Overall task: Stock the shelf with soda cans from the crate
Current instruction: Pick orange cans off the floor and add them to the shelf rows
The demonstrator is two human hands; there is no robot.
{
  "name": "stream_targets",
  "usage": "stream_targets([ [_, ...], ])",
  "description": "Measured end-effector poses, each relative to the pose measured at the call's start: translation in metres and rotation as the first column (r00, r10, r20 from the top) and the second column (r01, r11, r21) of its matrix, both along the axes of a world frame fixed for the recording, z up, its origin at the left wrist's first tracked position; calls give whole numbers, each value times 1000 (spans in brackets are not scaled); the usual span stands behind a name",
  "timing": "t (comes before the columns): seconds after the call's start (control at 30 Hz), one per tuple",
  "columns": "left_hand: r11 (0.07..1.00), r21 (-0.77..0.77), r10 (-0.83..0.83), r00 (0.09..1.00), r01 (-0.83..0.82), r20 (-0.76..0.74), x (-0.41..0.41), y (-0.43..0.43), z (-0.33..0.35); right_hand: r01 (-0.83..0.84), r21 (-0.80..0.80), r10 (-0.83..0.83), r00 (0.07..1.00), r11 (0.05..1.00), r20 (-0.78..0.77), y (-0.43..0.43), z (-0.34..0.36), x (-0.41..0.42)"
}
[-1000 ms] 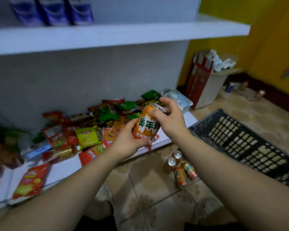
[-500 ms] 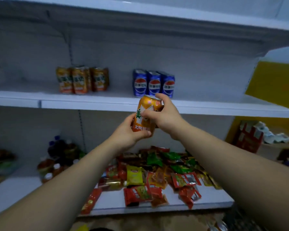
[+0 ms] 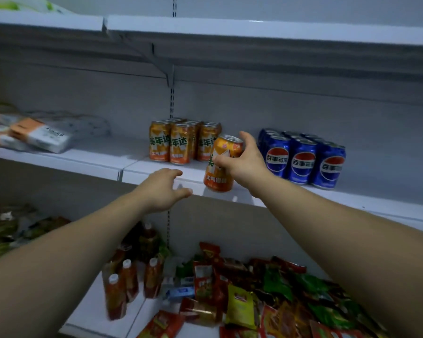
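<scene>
Tilted orange can (image 3: 221, 164) above shelf (image 3: 195, 178) edge

Middle shelf (image 3: 103, 164): bare front edge left of centre, under the empty left hand (image 3: 163, 189). Orange cans (image 3: 181, 142) and blue cans (image 3: 303, 159) flank a gap, filled by the right hand (image 3: 244, 162) gripping a tilted orange can (image 3: 221, 164). Tissue packs (image 3: 38, 136) block the left end.

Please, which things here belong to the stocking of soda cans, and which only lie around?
Belong to the job: orange can in the right hand; empty left hand; orange cans on the shelf; middle shelf.

Only lying about: blue cans; tissue pack; snack packets; bottles.
</scene>
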State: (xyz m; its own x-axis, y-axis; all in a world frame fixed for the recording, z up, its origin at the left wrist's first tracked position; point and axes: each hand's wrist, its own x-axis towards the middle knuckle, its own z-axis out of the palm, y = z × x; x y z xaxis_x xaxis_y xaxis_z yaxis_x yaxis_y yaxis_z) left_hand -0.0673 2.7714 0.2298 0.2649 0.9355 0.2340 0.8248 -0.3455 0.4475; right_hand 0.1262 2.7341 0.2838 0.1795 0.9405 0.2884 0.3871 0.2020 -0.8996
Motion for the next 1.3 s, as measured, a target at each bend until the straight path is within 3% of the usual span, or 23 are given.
stream_targets([
  [0.1,992,82,102,990,-94,-96,-5,43,-2,-9,0,9,1000,1000,17,32,-3,-2],
  [0.3,967,75,255,920,-243,-298,0,87,-27,7,4,-8,996,1000,84,87,-21,-8],
  [0.4,954,168,289,909,-248,-301,1,90,-37,4,9,-5,997,1000,77,108,-30,-12],
  [0.73,946,190,309,906,-262,-290,2,91,-39,66,-65,-57,990,996,131,128,-47,-18],
  [1.07,946,206,302,914,-251,-271,0,91,-39,173,-141,-110,922,975,371,144,-48,-22],
  [1.3,979,40,202,949,-198,-242,-3,76,-23,180,-150,-90,877,972,471,110,-37,-21],
])
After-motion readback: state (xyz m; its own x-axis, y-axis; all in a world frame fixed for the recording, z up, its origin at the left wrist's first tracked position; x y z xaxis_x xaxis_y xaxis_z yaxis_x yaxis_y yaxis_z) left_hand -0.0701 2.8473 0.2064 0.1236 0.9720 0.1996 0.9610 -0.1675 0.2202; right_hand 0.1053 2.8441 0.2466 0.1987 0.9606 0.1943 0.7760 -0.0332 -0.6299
